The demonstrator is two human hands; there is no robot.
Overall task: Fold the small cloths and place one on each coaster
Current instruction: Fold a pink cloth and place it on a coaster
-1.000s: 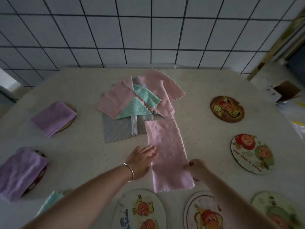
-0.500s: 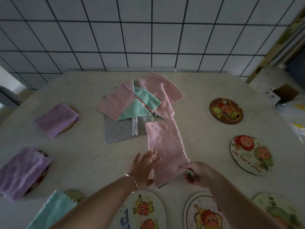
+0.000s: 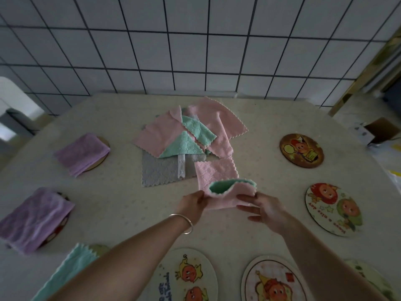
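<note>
A pink cloth [image 3: 217,177] with a mint green underside lies in front of me, its near end lifted and doubled over the far part. My left hand [image 3: 193,205] pinches the left side of that raised fold. My right hand [image 3: 262,208] holds its right side, thumb on top and fingers spread below. Behind it lies a loose pile of cloths [image 3: 184,137]: pink, mint green and a grey one underneath. Two folded purple cloths [image 3: 83,152] [image 3: 34,218] lie on coasters at the left. A mint green cloth [image 3: 69,270] covers a coaster at the lower left.
Bare round picture coasters lie on the cream table [image 3: 121,203]: a dark one [image 3: 301,151] at the right, a pale one [image 3: 334,208] nearer, three along the front edge [image 3: 184,276] [image 3: 271,281] [image 3: 373,279]. A tiled wall [image 3: 195,51] stands behind the table.
The strip lay flat under both hands. Both hands then took its near end, lifted it and carried it away from me over the far part, showing the green underside.
</note>
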